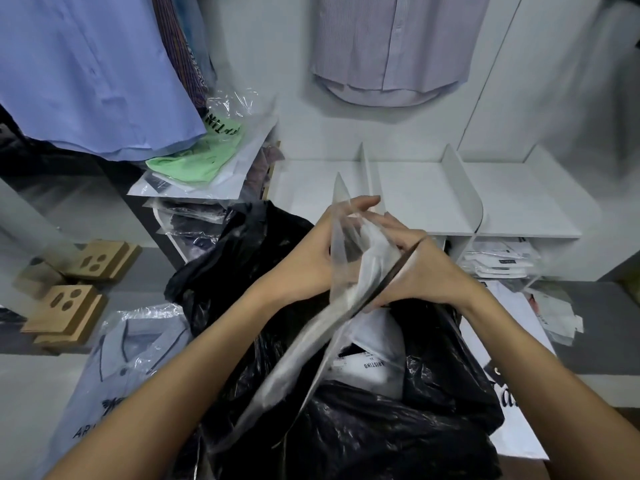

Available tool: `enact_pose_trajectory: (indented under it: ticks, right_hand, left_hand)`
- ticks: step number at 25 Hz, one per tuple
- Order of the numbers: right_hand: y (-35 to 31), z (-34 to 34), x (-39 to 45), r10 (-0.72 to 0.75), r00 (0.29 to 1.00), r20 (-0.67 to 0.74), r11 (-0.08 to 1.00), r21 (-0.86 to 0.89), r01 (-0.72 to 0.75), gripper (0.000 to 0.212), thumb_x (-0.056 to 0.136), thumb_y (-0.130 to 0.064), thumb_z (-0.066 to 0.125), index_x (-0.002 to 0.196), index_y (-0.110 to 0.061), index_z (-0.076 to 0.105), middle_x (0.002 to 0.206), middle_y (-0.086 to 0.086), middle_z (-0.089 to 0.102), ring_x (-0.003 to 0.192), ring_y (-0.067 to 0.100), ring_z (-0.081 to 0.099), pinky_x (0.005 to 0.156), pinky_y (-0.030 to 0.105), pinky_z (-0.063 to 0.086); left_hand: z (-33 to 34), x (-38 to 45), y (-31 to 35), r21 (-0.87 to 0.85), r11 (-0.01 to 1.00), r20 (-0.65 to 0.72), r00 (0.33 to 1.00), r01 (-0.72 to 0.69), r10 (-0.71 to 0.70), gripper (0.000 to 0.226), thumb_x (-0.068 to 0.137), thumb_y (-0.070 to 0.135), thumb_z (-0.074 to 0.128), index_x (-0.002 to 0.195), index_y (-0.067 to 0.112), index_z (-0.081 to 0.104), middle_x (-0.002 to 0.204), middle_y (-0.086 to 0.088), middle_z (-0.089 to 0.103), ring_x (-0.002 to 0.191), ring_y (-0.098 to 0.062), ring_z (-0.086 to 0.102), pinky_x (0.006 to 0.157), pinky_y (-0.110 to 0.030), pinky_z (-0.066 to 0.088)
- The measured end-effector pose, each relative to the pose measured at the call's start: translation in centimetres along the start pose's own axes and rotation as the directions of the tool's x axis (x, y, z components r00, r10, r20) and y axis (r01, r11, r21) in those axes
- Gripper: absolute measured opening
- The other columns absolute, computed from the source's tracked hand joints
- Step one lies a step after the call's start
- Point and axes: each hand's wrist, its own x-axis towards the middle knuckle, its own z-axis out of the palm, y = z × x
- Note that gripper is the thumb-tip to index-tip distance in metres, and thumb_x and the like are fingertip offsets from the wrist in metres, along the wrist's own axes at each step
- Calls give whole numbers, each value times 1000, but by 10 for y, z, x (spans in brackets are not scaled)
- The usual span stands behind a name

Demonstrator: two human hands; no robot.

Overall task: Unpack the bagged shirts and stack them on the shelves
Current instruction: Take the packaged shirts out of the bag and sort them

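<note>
Looking down through the head camera, I see both hands meet over the black bin bag (346, 427). My left hand (308, 258) and right hand (415, 271) have their fingers (363, 202) curled onto a clear plastic sleeve (346, 271), blurred and seemingly empty. Inside the bin bag lie white packaged shirts (374, 362). A bagged blue polo (117, 368) lies on the floor at left. The white shelf (519, 202) stands beyond, with folded white shirts (498, 261) below it.

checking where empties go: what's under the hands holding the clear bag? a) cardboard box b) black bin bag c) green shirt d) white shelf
b: both hands, left and right, hold the clear bag over the open black bin bag.
</note>
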Motion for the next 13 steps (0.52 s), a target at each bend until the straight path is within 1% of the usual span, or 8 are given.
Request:
enact_pose_trajectory:
  ticks: [2,4,6,8,9,10,11,13]
  right_hand:
    - [-12,-5,1,102,993,-54,995,-5,-102,83,47,-15,104,123,-12,72,107,-19,74,110,-1,64,105,27,43]
    - [-16,-7,3,74,994,-75,997,42,-71,66,41,-14,105,100,-22,77,88,-17,72,87,-1,66,85,20,48]
    - [-6,-13,5,101,977,-188,994,68,-90,58,34,-27,103,82,-21,71,85,-18,68,82,0,62,82,25,45]
    - [-11,-17,8,39,963,-268,999,2,-39,74,33,-33,100,83,3,58,86,-17,65,81,-1,59,90,34,41]
    - [-15,-20,9,11,954,-301,999,-35,-23,78,33,-33,99,82,7,54,88,-17,66,83,-1,59,95,38,39]
    - [-18,-25,9,3,941,-338,998,-52,-22,77,33,-32,99,81,6,54,90,-14,68,85,-1,60,99,40,39]
    - [-20,-31,9,11,926,-377,999,-42,-29,74,31,-29,98,82,5,57,92,-10,71,84,-1,63,99,37,43]
    - [-27,-42,6,44,892,-449,999,-8,-53,68,30,-16,97,89,1,68,86,-7,77,73,-1,68,79,22,55]
  left_hand:
    - [-3,-7,4,-16,1000,-61,998,-13,12,67,84,-11,73,140,11,44,106,14,74,98,-2,70,83,-15,52]
    - [-5,-5,13,-42,998,-81,996,41,-45,50,86,0,74,129,14,53,106,9,74,97,-8,72,82,-21,55]
    - [-8,3,0,-104,982,-44,986,155,-160,16,98,5,66,112,15,64,96,9,76,92,-9,74,98,-39,56]
    - [-11,4,-1,-98,960,13,965,262,-262,26,103,13,56,88,23,75,80,10,78,78,-4,73,109,-53,47]
    - [-14,1,3,-41,969,61,969,242,-239,25,101,19,59,88,25,79,88,8,79,84,-7,74,110,-55,46]
    - [-15,-1,11,19,979,84,975,203,-204,17,99,21,63,100,23,80,102,5,79,97,-14,74,109,-54,47]
    - [-13,-5,23,80,990,81,989,114,-121,20,99,20,65,115,14,76,115,3,76,110,-21,71,107,-49,49]
    - [-13,-16,37,47,998,95,994,-52,47,34,101,15,61,133,4,63,132,-2,68,125,-23,63,107,-39,50]
